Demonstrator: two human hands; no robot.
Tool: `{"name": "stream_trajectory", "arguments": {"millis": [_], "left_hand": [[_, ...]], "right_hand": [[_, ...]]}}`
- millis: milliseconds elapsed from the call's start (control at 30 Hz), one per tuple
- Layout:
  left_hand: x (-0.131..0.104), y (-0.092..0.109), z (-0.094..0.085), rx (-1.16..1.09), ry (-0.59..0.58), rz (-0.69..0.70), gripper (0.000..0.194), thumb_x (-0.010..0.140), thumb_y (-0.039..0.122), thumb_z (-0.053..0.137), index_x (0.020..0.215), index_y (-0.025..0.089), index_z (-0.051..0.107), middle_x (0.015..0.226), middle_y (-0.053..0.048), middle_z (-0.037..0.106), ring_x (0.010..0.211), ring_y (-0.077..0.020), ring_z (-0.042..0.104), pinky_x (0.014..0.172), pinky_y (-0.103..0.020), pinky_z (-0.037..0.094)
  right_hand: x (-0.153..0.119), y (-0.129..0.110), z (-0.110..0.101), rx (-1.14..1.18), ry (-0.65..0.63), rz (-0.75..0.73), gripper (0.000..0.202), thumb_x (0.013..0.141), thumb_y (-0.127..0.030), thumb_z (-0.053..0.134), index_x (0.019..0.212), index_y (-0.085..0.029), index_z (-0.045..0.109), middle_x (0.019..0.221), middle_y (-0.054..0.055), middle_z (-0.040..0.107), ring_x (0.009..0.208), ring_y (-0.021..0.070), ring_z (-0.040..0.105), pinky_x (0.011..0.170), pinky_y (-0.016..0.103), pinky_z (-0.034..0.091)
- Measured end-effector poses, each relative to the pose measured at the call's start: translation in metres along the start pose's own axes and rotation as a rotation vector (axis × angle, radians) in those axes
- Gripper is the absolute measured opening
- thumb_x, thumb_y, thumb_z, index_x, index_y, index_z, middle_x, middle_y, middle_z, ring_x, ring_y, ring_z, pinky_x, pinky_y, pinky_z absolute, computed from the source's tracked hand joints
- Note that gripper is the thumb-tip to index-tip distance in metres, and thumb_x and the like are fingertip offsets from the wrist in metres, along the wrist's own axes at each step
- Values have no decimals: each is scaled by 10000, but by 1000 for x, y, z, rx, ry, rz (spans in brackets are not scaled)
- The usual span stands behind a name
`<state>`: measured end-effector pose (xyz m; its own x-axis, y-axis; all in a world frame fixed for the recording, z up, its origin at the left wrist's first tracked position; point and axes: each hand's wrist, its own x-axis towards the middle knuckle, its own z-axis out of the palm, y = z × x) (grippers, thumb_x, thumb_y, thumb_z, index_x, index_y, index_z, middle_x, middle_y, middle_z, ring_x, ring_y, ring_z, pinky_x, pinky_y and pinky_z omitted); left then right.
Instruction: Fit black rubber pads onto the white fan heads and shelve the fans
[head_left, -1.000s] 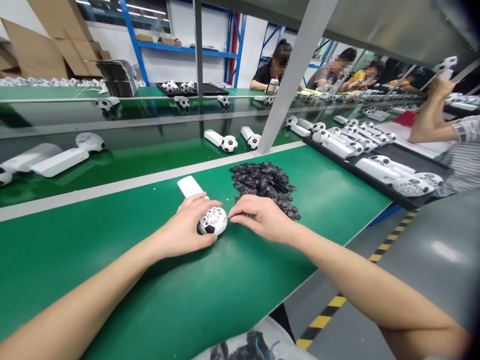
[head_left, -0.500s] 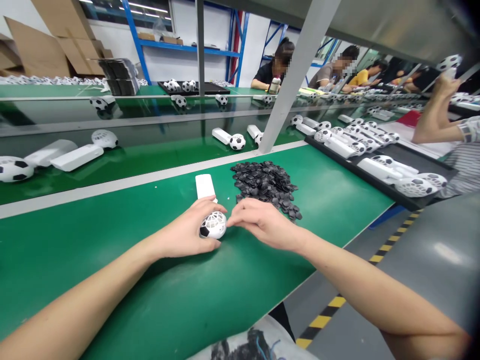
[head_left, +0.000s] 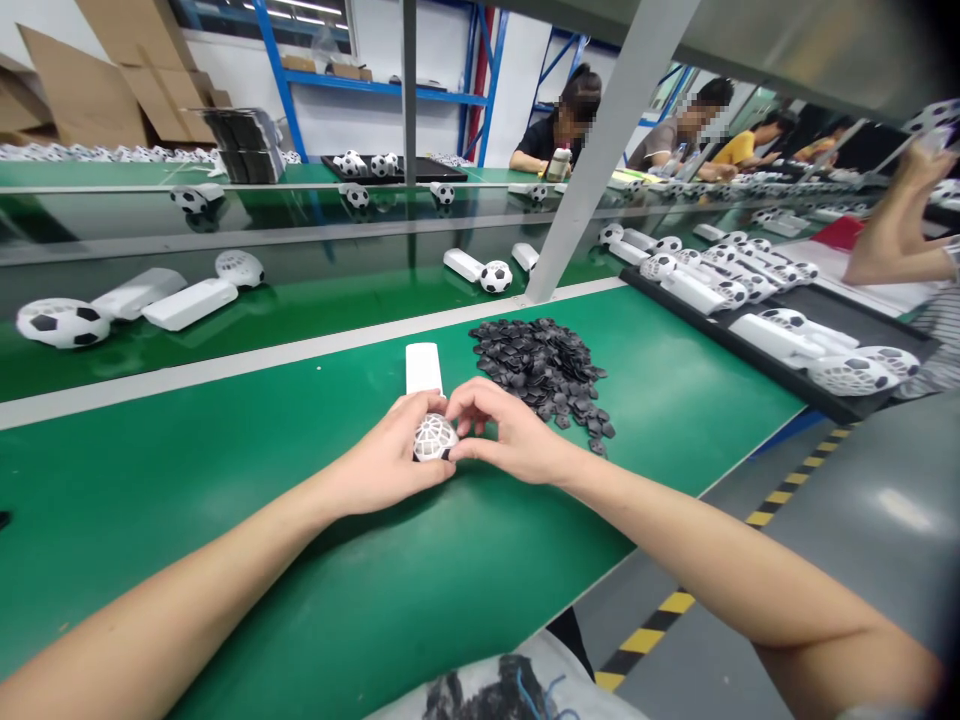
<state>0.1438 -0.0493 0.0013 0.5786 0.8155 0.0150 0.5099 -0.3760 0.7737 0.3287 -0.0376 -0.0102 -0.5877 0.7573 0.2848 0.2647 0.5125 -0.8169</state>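
In the head view, the left hand (head_left: 390,455) reaches in from the lower left, curled around the football-patterned ball (head_left: 433,438) at mid-frame, over the green worktop (head_left: 435,580). From the lower right, the right hand (head_left: 517,430) bends thumb and fingers to its right side; whether they grip anything, I can't tell.
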Motion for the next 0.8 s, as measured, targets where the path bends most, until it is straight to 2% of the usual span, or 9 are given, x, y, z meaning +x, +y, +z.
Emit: {"name": "stream_trajectory", "arguments": {"millis": [100,233,300,400,500,600,800], "left_hand": [[0,-1,1,-59,-3,-29,458,691,215,545,1129,206,411,1174,-66,479,1093,-250,433,909,-413,374],[0,-3,0,-128,-16,-70,488,685,230,555,1145,201,394,1160,-75,472,1082,-260,439,903,-434,377],[1,-5,-1,-114,-39,-68,525,682,229,559,1173,212,372,1177,-73,454,1083,-256,440,909,-426,376],[1,-6,-2,2,-38,-28,473,663,203,560,1117,232,429,1158,-51,447,1097,-247,421,942,-412,351],[1,-5,-1,111,27,19,385,638,232,598,1010,235,499,1108,-43,437,1103,-251,387,967,-419,326],[-1,-4,-3,125,57,2,404,611,280,642,990,243,509,1092,-48,399,1081,-250,392,946,-423,355],[0,-14,-26,157,90,-120,497,583,156,577,1065,238,488,1082,-51,387,1066,-235,426,908,-381,399]], "right_hand": [[2,1,1,48,-43,106,290,690,-244,694,884,-203,483,944,6,448,745,101,509,643,238,449],[8,3,-4,37,-70,133,317,661,-268,712,869,-195,485,942,5,458,738,102,518,599,225,446],[12,10,-12,-82,-16,142,258,692,-279,687,855,-186,510,916,9,485,715,105,519,623,244,450],[16,25,-27,-457,72,186,156,762,-238,618,898,-175,574,919,44,529,791,151,523,743,313,436],[16,36,-37,-704,1,210,129,800,-187,564,914,-166,621,912,72,571,889,198,521,809,337,412],[14,39,-39,-746,-47,189,124,821,-157,519,856,-163,638,848,63,590,829,185,546,767,303,431],[6,34,-41,-784,-107,140,186,820,-98,464,828,-177,632,841,68,573,777,178,556,693,285,443]]}}
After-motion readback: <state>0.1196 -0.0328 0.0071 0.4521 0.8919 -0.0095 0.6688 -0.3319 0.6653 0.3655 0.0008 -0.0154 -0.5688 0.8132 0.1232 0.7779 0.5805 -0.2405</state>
